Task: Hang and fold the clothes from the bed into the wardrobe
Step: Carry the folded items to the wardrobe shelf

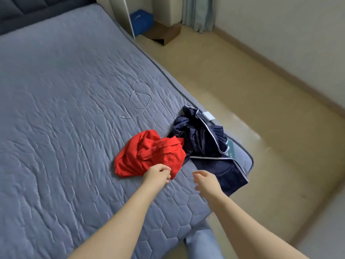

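A quilted grey-blue bed (56, 109) fills the left and middle of the view, with a dark padded headboard (28, 8) at its far end. A beige floor (242, 109) runs along the bed's right side up to a pale wall (298, 34).

Near the bed's right-hand corner lies a crumpled navy garment (201, 139) with pale piping, its lower part spread flat toward the mattress edge. Touching its left side is a bunched red garment (145, 154).

Both grips are bare hands reaching in from below. The left grip (157, 173) sits at the red garment's near edge, its fingers curled and pinching the cloth there. The right grip (207, 182) hovers over the bed just beside the navy garment's near left edge, its fingers loosely curled and holding nothing.

Beyond the bed's far corner stand a white upright panel (121, 12), a blue box (141, 19), a brown wooden base (164, 32) and a pale curtain (197, 12). A thin white cable (141, 98) lies looped on the bed, beyond the clothes and apart from them. A jeans-clad leg (201, 243) shows at the bottom edge.
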The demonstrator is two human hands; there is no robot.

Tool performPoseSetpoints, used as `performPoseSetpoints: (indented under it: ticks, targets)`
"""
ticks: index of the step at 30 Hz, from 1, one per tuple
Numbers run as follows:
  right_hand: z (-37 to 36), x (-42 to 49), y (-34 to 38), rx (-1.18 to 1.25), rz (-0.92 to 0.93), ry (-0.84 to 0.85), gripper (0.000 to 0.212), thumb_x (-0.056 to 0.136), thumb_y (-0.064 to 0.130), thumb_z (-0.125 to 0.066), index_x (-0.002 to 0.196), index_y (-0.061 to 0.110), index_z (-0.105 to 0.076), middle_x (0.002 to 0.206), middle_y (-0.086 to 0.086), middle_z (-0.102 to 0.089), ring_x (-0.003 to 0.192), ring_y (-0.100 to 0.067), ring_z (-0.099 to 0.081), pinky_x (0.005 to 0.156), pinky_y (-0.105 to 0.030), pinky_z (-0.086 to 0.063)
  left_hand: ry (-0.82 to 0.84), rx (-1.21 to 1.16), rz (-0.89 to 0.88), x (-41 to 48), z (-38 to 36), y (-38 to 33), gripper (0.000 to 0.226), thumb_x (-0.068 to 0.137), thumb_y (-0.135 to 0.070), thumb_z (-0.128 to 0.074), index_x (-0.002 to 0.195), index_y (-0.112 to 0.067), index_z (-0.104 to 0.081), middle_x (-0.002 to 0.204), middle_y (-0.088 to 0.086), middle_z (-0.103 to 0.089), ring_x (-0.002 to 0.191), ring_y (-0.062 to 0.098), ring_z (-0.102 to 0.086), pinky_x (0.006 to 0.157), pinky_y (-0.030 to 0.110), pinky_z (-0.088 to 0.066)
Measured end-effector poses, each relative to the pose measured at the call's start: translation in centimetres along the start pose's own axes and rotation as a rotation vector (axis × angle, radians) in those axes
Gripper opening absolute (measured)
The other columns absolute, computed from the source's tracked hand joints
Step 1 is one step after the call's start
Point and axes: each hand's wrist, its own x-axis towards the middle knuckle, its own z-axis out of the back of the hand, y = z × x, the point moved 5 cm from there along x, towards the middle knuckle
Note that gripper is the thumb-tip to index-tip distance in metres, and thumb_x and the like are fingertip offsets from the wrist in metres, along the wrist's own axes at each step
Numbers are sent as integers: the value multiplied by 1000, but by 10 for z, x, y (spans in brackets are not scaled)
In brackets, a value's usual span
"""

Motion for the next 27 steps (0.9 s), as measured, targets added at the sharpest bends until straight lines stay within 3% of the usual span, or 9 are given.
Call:
performPoseSetpoints:
  ticks: [3,7,10,11,13,15,17,22,27]
  targets:
    - [31,59,1,-42,-45,39,30,88,14,-44,110,13,-65,91,0,-57,84,-20,-54,71,-27,-39,-5,10,73,35,-42,-20,23,91,-14,-49,73,-26,-58,68,-4,-60,58,8,-56,50,18,-38]
    - [63,123,-1,-78,-57,44,30,89,16,-43,112,20,-62,88,0,-57,76,-17,-49,67,-25,-39,11,20,161,74,-85,-29,21,92,-17,-48,75,-26,-58,70,-4,-60,60,8,-56,53,20,-37]
    - [84,179,-8,-195,-61,66,22,88,16,-41,92,29,-58,83,2,-55,74,-15,-48,64,-25,-37,19,15,241,106,-117,-30,18,92,-18,-46,80,-24,-58,71,-4,-59,62,8,-56,53,21,-36]
    - [89,196,-9,-222,-50,76,21,87,15,-41,89,26,-60,81,2,-54,70,-15,-46,59,-25,-35,18,14,262,117,-125,-29,16,93,-18,-46,82,-24,-58,72,-4,-59,62,8,-56,54,21,-37]
    - [93,227,-13,-283,-24,100,29,88,15,-43,108,20,-62,100,-2,-59,78,-19,-51,62,-25,-40,24,12,300,134,-140,-26,13,93,-19,-46,87,-22,-57,73,-4,-58,63,8,-55,55,20,-36]
    - [93,254,-17,-392,-8,114,38,89,19,-43,125,22,-56,135,-3,-46,109,-27,-49,87,-32,-43,26,1,336,151,-154,-21,12,94,-18,-45,91,-20,-56,74,-3,-56,63,8,-53,55,20,-35]
    - [90,280,-24,-512,-2,129,42,90,22,-42,129,29,-52,150,0,-27,130,-30,-30,101,-38,-33,24,-5,373,168,-168,-13,12,95,-17,-44,94,-18,-56,75,-3,-55,63,9,-52,55,20,-34]
    - [78,317,-37,-688,-49,213,49,90,24,-39,139,29,-39,156,5,-11,137,-28,-15,105,-44,-26,37,-39,438,187,-180,4,11,95,-18,-44,96,-18,-55,78,-2,-56,65,9,-53,57,20,-36]
    - [72,316,-43,-594,-4,208,48,91,21,-44,137,14,-41,144,-1,-39,122,-26,-44,103,-41,-35,-18,-53,476,192,-162,20,12,94,-19,-45,97,-20,-57,77,-3,-59,67,10,-56,60,22,-40]
